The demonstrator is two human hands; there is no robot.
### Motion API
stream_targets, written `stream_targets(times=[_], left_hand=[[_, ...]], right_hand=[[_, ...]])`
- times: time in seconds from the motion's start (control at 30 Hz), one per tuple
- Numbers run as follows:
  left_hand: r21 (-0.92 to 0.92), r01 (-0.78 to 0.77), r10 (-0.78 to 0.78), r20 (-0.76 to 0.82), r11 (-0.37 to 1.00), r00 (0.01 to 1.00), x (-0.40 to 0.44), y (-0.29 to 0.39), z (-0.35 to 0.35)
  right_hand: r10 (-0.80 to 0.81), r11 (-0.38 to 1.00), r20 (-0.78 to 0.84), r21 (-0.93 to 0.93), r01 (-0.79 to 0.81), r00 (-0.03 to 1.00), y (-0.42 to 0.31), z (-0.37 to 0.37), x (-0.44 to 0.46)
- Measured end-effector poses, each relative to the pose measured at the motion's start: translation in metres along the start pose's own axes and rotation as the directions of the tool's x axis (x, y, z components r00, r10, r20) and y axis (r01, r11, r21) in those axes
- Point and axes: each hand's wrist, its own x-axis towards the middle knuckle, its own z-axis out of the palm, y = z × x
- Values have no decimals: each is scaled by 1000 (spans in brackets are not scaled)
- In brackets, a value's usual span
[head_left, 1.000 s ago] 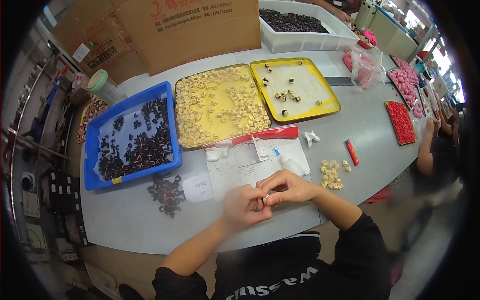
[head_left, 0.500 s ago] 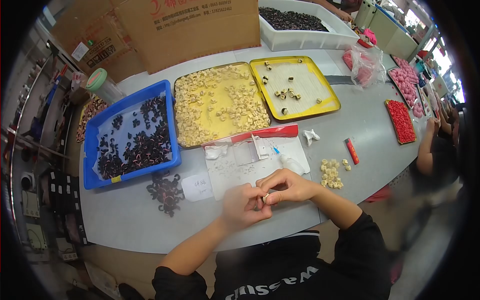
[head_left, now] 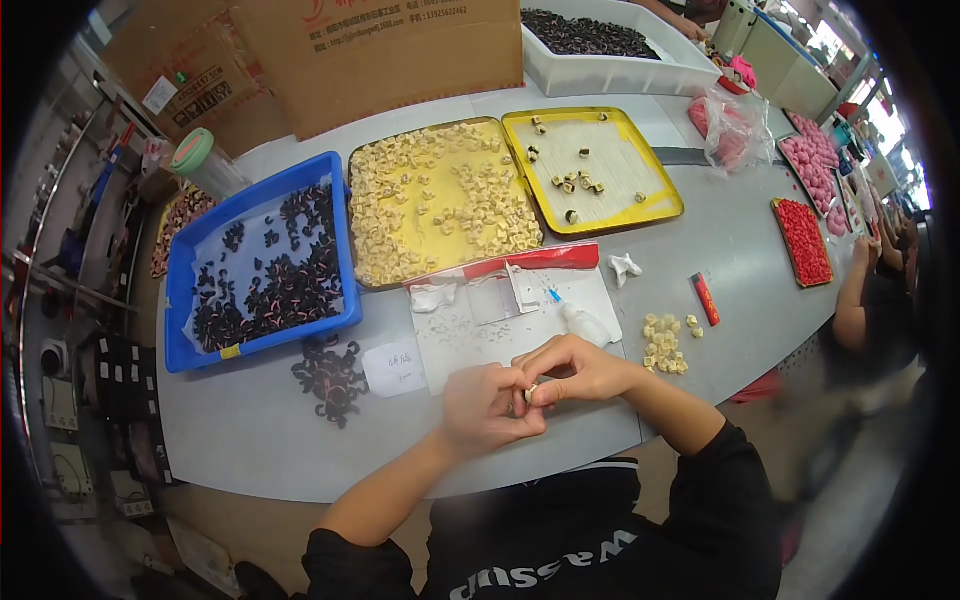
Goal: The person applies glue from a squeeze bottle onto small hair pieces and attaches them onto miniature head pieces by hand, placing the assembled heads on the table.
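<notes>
My left hand (head_left: pixel 487 408) and my right hand (head_left: pixel 580 372) meet over the near part of the grey table, fingertips pinched on one small cream piece (head_left: pixel 531 395). Just beyond them lies a white board (head_left: pixel 465 345) with a small white bottle (head_left: pixel 585 325) and a crumpled white tissue (head_left: pixel 433 297) on it. A pile of cream pieces (head_left: pixel 664 345) sits right of my right hand. Left of my left hand are a white paper note (head_left: pixel 394 370) and a heap of black curved pieces (head_left: pixel 330 382).
Blue tray (head_left: pixel 264 345) of black pieces at left; yellow tray (head_left: pixel 440 205) of cream pieces and yellow tray (head_left: pixel 610 165) with several dark-and-cream pieces behind. Red tube (head_left: pixel 705 299) at right, white bin (head_left: pixel 620 75) and cardboard box (head_left: pixel 390 75) at back. A co-worker's arm (head_left: pixel 853 300) is far right.
The view has shifted slightly, so the trays sit a little higher in it. Both hands keep their pinch on the cream piece, with barely any finger movement.
</notes>
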Motion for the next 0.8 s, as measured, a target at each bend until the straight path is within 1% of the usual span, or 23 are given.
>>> stream_targets(times=[0.03,0.13,0.23,0.43,0.53,0.63,0.73,0.8], left_hand=[[-23,7,-7,-16,1000,1000,-2,-1,1],[-23,198,-196,56,980,979,-8,3,-2],[-48,21,-23,-34,999,999,-4,-1,3],[-45,16,-18,-28,999,999,-4,-2,4],[-50,16,-17,-21,999,1000,-4,-3,4],[-45,22,-23,-9,999,1000,-4,-3,4],[25,-5,4,19,1000,1000,0,0,0],[41,-24,23,23,999,999,5,3,-2]], right_hand=[[0,1000,1,4,0,1000,1,0,0],[-16,1000,-8,25,16,1000,-1,0,0],[-11,1000,-2,21,12,1000,-3,0,0],[-28,1000,-4,9,28,1000,-2,-1,0],[-19,1000,-18,-7,19,1000,-3,-1,-1],[11,1000,-21,21,-10,1000,-6,-1,-1],[14,1000,-9,17,-14,1000,-5,-1,0],[0,1000,-6,30,0,1000,-3,0,0]])
